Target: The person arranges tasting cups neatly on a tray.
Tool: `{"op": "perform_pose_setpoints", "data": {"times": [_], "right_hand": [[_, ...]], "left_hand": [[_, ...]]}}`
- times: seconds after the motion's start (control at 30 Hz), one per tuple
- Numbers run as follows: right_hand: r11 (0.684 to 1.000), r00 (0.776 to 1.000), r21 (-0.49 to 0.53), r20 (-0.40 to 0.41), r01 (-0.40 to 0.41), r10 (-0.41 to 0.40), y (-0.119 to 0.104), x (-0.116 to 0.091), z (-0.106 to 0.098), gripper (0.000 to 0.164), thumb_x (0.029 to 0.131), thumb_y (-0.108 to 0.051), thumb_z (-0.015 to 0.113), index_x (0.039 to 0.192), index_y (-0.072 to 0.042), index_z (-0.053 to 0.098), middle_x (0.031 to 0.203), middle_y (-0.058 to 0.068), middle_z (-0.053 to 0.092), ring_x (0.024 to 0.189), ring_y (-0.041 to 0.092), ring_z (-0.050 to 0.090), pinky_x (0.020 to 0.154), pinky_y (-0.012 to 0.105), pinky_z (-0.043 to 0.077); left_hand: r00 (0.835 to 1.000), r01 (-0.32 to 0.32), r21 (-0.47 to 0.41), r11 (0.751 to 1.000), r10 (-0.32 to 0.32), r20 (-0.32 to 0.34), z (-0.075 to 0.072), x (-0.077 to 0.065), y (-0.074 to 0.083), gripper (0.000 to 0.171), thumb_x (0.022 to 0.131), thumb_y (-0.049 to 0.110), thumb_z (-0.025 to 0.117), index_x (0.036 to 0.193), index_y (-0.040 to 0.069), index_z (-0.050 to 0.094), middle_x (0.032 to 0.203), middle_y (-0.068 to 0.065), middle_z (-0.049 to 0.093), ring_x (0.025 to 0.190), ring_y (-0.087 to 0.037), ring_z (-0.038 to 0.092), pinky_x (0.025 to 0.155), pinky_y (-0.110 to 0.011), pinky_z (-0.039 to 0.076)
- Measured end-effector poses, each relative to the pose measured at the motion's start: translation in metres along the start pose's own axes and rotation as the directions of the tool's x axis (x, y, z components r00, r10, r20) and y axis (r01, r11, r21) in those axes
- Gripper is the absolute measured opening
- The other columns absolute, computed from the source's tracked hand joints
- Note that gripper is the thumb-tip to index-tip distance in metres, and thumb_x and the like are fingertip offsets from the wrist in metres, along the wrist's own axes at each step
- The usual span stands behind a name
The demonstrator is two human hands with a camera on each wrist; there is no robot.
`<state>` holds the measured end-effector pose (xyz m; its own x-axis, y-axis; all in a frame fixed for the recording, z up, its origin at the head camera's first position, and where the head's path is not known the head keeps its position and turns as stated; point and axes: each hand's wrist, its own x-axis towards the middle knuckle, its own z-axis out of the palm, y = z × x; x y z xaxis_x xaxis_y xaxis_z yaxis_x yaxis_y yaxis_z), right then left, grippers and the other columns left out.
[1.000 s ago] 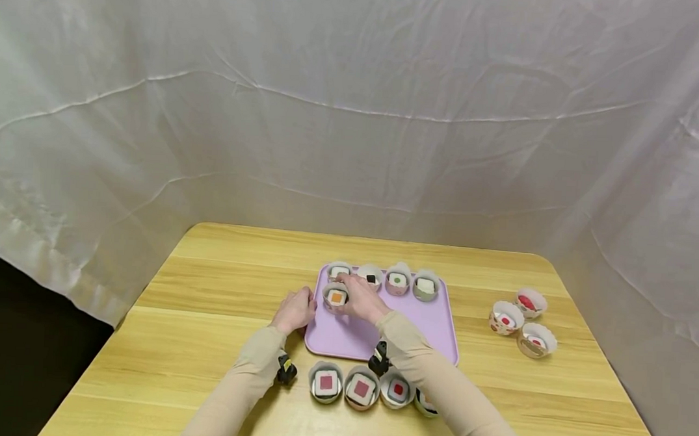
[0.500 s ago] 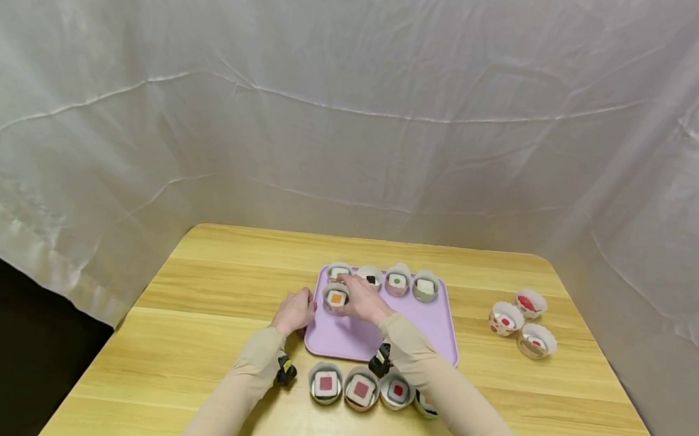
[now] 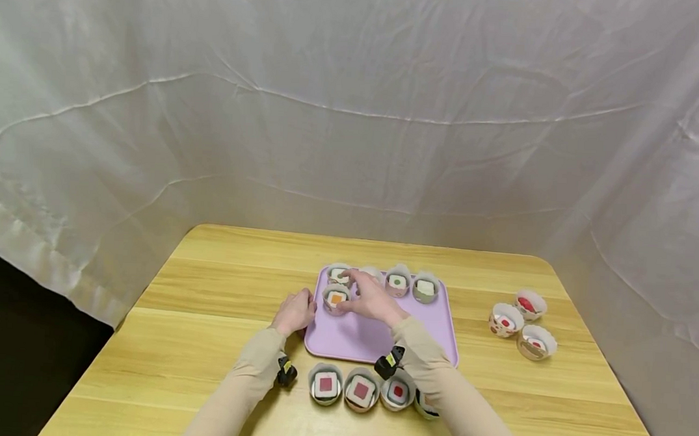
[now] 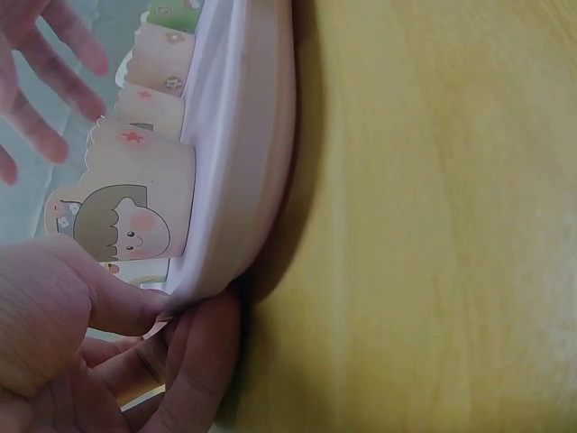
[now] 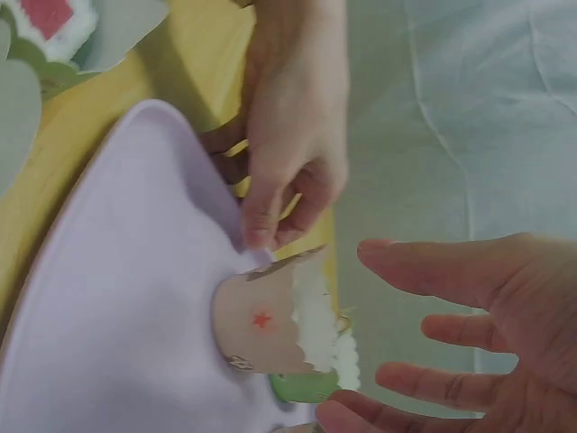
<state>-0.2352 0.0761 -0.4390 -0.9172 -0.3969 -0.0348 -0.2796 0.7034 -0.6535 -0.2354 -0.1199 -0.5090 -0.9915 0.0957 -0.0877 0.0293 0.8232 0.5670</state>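
My left hand (image 3: 294,312) pinches the left rim of a lilac tray (image 3: 350,338), thumb on top and fingers below, as the left wrist view shows. Over the tray's left part hovers my right hand (image 3: 375,300), fingers spread and holding nothing. Just beside its fingertips stands a paper baking cup (image 3: 335,299) with a white, orange-centred sushi-like piece inside. In the right wrist view that cup (image 5: 261,316) stands upright on the tray, apart from the thumb. Behind it, along the tray's far edge, runs a row of filled cups (image 3: 397,280), one partly hidden by my right hand.
Several filled paper cups (image 3: 326,383) line up in front of the tray; my right sleeve (image 3: 453,391) partly covers the rightmost. Three more cups (image 3: 505,320) with red-topped pieces cluster on the wooden table (image 3: 236,265) at right. A pale curtain (image 3: 352,146) hangs behind.
My right hand has let go of the orange-centred cup, spreading its fingers and drawing slightly up and right. My left hand stays at the tray's rim.
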Motion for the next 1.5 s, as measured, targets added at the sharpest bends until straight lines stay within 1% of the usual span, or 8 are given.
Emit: {"op": "perform_pose_setpoints", "data": {"times": [0.3,0.5,0.67,0.8,0.9,1.17,1.4,1.5], "right_hand": [[0.994,1.0,0.113,-0.006,0.009,-0.008,0.007,-0.015,-0.017,0.067,0.084,-0.022,0.08,0.143,-0.007,0.051,0.137,0.026,0.058,0.121,0.044,0.06,0.101,0.053,0.051],[0.989,1.0,0.149,-0.018,0.023,-0.021,0.017,-0.027,-0.031,0.065,0.089,-0.022,0.076,0.145,-0.007,0.048,0.142,0.026,0.055,0.122,0.046,0.058,0.101,0.055,0.051],[0.987,0.997,0.162,-0.073,0.008,0.004,0.031,-0.039,-0.046,0.065,0.089,-0.021,0.076,0.144,-0.004,0.048,0.142,0.029,0.054,0.123,0.049,0.057,0.105,0.056,0.05],[0.987,0.99,0.16,-0.139,0.006,0.017,0.046,-0.052,-0.059,0.065,0.088,-0.019,0.076,0.143,0.0,0.048,0.14,0.032,0.054,0.123,0.051,0.057,0.101,0.057,0.052],[0.987,0.984,0.163,-0.17,-0.018,0.046,0.059,-0.065,-0.071,0.065,0.09,-0.02,0.075,0.144,0.002,0.046,0.141,0.033,0.052,0.123,0.052,0.056,0.1,0.058,0.052],[0.975,0.956,0.148,-0.221,-0.163,0.193,0.095,-0.098,-0.096,0.071,0.094,-0.028,0.071,0.15,-0.002,0.037,0.151,0.033,0.041,0.131,0.055,0.048,0.102,0.062,0.048],[0.968,0.921,0.046,-0.301,-0.247,0.249,0.121,-0.121,-0.112,0.072,0.095,-0.036,0.068,0.151,-0.001,0.037,0.151,0.033,0.04,0.13,0.054,0.047,0.101,0.065,0.046],[0.962,0.909,0.034,-0.32,-0.271,0.268,0.132,-0.132,-0.119,0.073,0.095,-0.039,0.067,0.151,-0.002,0.038,0.152,0.031,0.039,0.129,0.052,0.046,0.099,0.064,0.046]], "left_hand": [[1.0,0.005,0.015,1.0,-0.005,-0.01,0.0,0.0,0.0,0.012,0.098,0.015,0.056,0.09,0.007,0.057,0.076,-0.01,0.061,0.074,-0.026,0.063,0.068,-0.037,0.051],[1.0,0.005,0.009,1.0,-0.005,0.001,0.0,0.0,0.001,0.013,0.099,0.015,0.056,0.089,0.007,0.056,0.074,-0.008,0.059,0.069,-0.023,0.061,0.064,-0.034,0.049],[1.0,0.014,-0.006,1.0,-0.014,0.013,0.0,-0.001,0.001,0.012,0.099,0.015,0.055,0.091,0.006,0.056,0.074,-0.009,0.06,0.065,-0.021,0.06,0.06,-0.031,0.048],[1.0,0.022,-0.021,1.0,-0.022,0.022,-0.001,-0.001,0.002,0.012,0.1,0.014,0.054,0.092,0.006,0.057,0.074,-0.009,0.06,0.061,-0.019,0.059,0.057,-0.029,0.047],[0.999,0.028,-0.03,0.999,-0.027,0.031,-0.001,-0.001,0.002,0.012,0.1,0.014,0.053,0.094,0.005,0.057,0.073,-0.009,0.06,0.058,-0.018,0.059,0.054,-0.028,0.047],[0.999,0.03,-0.041,0.999,-0.029,0.035,-0.001,-0.001,0.002,0.012,0.1,0.013,0.052,0.094,0.005,0.056,0.072,-0.009,0.06,0.056,-0.018,0.058,0.053,-0.027,0.046],[0.998,0.04,-0.04,0.998,-0.038,0.04,0.0,-0.001,0.002,0.012,0.101,0.014,0.052,0.094,0.006,0.056,0.072,-0.009,0.059,0.054,-0.017,0.057,0.051,-0.026,0.046],[0.998,0.04,-0.046,0.998,-0.038,0.047,0.001,-0.002,0.002,0.012,0.101,0.015,0.052,0.094,0.006,0.056,0.072,-0.009,0.059,0.052,-0.016,0.057,0.049,-0.026,0.047]]}}
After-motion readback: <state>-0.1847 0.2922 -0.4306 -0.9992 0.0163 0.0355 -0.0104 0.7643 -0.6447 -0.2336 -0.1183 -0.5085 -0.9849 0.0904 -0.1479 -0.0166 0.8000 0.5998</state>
